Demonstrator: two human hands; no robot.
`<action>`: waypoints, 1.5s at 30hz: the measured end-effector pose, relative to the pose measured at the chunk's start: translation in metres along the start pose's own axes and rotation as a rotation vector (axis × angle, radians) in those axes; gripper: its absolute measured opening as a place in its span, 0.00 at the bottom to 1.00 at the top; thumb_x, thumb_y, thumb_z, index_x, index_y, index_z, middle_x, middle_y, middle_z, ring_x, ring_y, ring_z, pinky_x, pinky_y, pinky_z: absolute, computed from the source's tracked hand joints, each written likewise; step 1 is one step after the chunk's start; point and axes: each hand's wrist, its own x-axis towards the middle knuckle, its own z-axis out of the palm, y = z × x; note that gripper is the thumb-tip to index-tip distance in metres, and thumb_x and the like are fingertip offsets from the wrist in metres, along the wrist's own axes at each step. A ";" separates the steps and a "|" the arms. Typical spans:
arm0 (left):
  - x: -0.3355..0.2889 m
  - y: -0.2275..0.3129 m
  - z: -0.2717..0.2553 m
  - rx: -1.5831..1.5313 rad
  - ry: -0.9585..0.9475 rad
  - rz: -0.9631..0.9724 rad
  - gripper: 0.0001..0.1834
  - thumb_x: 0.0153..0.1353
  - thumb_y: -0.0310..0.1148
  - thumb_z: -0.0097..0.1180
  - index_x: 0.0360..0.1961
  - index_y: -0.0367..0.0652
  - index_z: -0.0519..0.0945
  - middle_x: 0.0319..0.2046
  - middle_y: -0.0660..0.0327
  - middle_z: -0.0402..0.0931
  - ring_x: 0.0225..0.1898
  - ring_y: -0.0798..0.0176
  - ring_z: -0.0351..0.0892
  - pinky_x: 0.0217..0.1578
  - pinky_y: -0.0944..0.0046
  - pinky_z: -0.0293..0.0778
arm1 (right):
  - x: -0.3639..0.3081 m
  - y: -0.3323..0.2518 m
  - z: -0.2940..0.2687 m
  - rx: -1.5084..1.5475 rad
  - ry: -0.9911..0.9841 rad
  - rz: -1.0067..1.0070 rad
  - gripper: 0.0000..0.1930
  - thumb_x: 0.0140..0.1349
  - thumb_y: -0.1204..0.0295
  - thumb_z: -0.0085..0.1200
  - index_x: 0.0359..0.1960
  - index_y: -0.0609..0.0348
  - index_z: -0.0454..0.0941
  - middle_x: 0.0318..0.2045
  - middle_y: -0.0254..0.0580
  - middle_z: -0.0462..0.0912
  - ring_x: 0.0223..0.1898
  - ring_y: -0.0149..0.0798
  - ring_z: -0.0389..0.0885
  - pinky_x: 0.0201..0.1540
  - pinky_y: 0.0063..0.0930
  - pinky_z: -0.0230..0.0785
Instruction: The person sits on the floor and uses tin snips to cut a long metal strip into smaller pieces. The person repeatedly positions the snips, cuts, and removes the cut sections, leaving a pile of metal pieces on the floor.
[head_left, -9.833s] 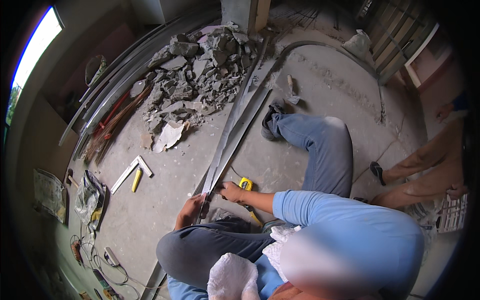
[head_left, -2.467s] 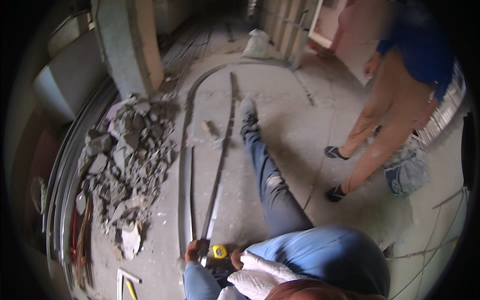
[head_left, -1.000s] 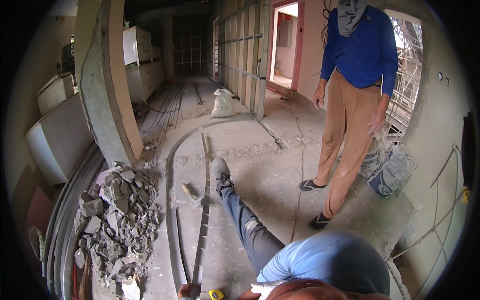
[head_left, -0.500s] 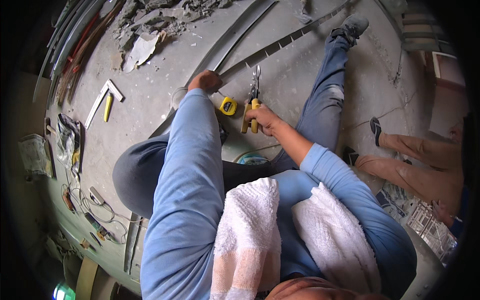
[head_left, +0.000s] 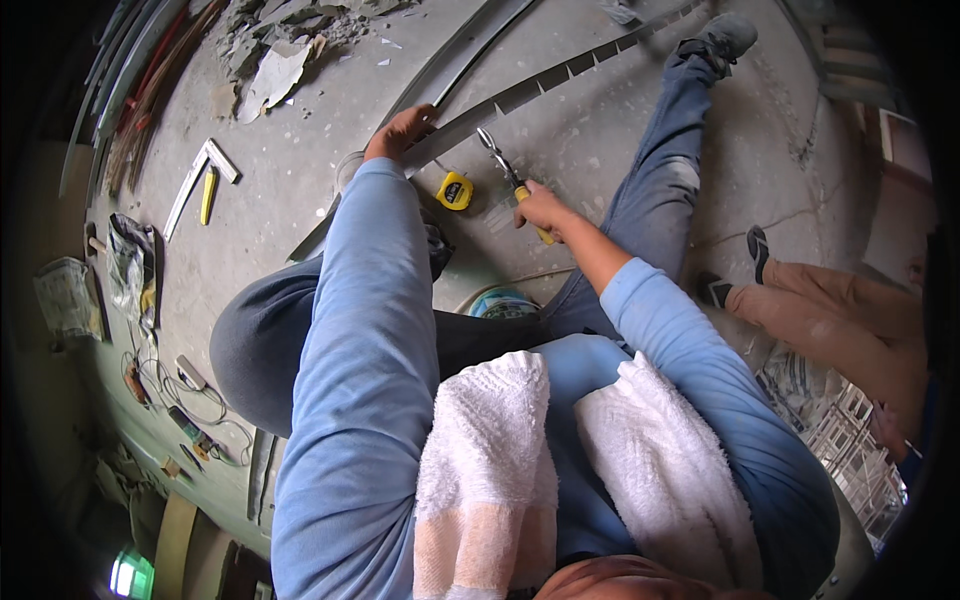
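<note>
My right hand (head_left: 541, 208) is wrapped round the yellow handles of a pair of tin snips (head_left: 503, 160), whose metal jaws point up and to the left, apart from the metal. My left hand (head_left: 402, 132) grips the near end of a long grey metal strip (head_left: 518, 97), its fingers bent over the edge. Cuts run at intervals along the strip, which stretches away toward my outstretched foot. A yellow tape measure (head_left: 455, 191) lies on the floor between my hands, near that end.
Another long metal channel (head_left: 450, 65) lies beyond the strip. Broken rubble (head_left: 285, 40) is heaped at the far left. A square (head_left: 203, 178) and a yellow cutter (head_left: 208, 196) lie at left, with a corded power tool (head_left: 192, 430) nearer. Another person's legs (head_left: 800, 300) are at right.
The snips have swung so their jaws tilt left, and their handles are closer together. My left hand has shifted slightly, with the strip's near end still at its fingers.
</note>
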 end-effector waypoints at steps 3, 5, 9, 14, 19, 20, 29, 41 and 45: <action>-0.006 0.007 -0.007 0.033 -0.025 -0.037 0.42 0.67 0.65 0.37 0.60 0.36 0.77 0.63 0.47 0.75 0.57 0.54 0.75 0.64 0.60 0.60 | -0.002 -0.003 -0.005 0.027 -0.028 0.046 0.28 0.43 0.77 0.64 0.51 0.63 0.72 0.44 0.56 0.79 0.47 0.53 0.78 0.46 0.46 0.70; -0.008 0.008 -0.011 -0.022 -0.066 -0.060 0.47 0.66 0.70 0.34 0.60 0.33 0.77 0.61 0.46 0.76 0.54 0.53 0.76 0.60 0.58 0.63 | -0.002 -0.001 -0.007 0.043 -0.075 0.091 0.30 0.43 0.77 0.63 0.53 0.62 0.71 0.47 0.57 0.79 0.49 0.53 0.77 0.47 0.46 0.70; -0.015 0.009 -0.024 -0.211 -0.224 -0.116 0.53 0.63 0.76 0.30 0.63 0.35 0.75 0.54 0.50 0.79 0.48 0.55 0.74 0.52 0.58 0.65 | 0.001 0.003 -0.006 0.163 -0.042 0.129 0.33 0.41 0.78 0.63 0.55 0.60 0.70 0.43 0.52 0.76 0.45 0.49 0.75 0.42 0.46 0.70; -0.026 0.013 -0.043 -0.258 -0.277 -0.217 0.57 0.62 0.79 0.24 0.74 0.40 0.62 0.73 0.37 0.56 0.75 0.39 0.53 0.72 0.45 0.45 | 0.007 -0.003 -0.009 0.276 -0.048 0.210 0.35 0.42 0.79 0.61 0.58 0.57 0.68 0.54 0.57 0.75 0.56 0.55 0.73 0.50 0.53 0.70; -0.035 0.015 -0.083 -0.263 -0.183 -0.349 0.59 0.56 0.84 0.32 0.70 0.42 0.67 0.67 0.36 0.66 0.67 0.37 0.67 0.70 0.46 0.54 | 0.009 -0.010 -0.005 0.321 -0.063 0.213 0.32 0.43 0.78 0.60 0.56 0.57 0.69 0.49 0.52 0.74 0.51 0.51 0.73 0.49 0.51 0.69; -0.042 0.023 -0.106 -0.227 -0.113 -0.316 0.62 0.55 0.85 0.28 0.74 0.43 0.62 0.70 0.38 0.61 0.70 0.37 0.63 0.70 0.41 0.51 | 0.009 -0.009 -0.003 0.318 -0.057 0.211 0.31 0.43 0.77 0.60 0.55 0.56 0.70 0.46 0.50 0.74 0.48 0.49 0.73 0.48 0.49 0.69; -0.209 0.149 -0.331 0.513 0.683 0.298 0.52 0.61 0.80 0.35 0.74 0.51 0.64 0.64 0.44 0.72 0.65 0.46 0.72 0.69 0.40 0.56 | 0.021 -0.003 0.006 0.530 0.044 0.215 0.30 0.46 0.69 0.64 0.54 0.54 0.68 0.42 0.45 0.73 0.43 0.42 0.72 0.41 0.44 0.70; -0.166 -0.085 -0.127 0.670 0.470 0.386 0.30 0.61 0.50 0.68 0.54 0.36 0.79 0.44 0.46 0.85 0.48 0.47 0.85 0.48 0.53 0.78 | 0.025 0.001 0.007 0.299 0.323 0.279 0.58 0.45 0.44 0.71 0.73 0.52 0.49 0.67 0.64 0.61 0.68 0.62 0.64 0.63 0.60 0.66; -0.146 -0.115 -0.090 0.803 0.421 0.315 0.33 0.59 0.57 0.65 0.52 0.37 0.80 0.44 0.40 0.83 0.49 0.38 0.82 0.47 0.47 0.77 | 0.025 -0.001 0.012 0.117 0.380 0.363 0.62 0.45 0.37 0.69 0.76 0.50 0.45 0.66 0.66 0.61 0.67 0.63 0.62 0.64 0.58 0.64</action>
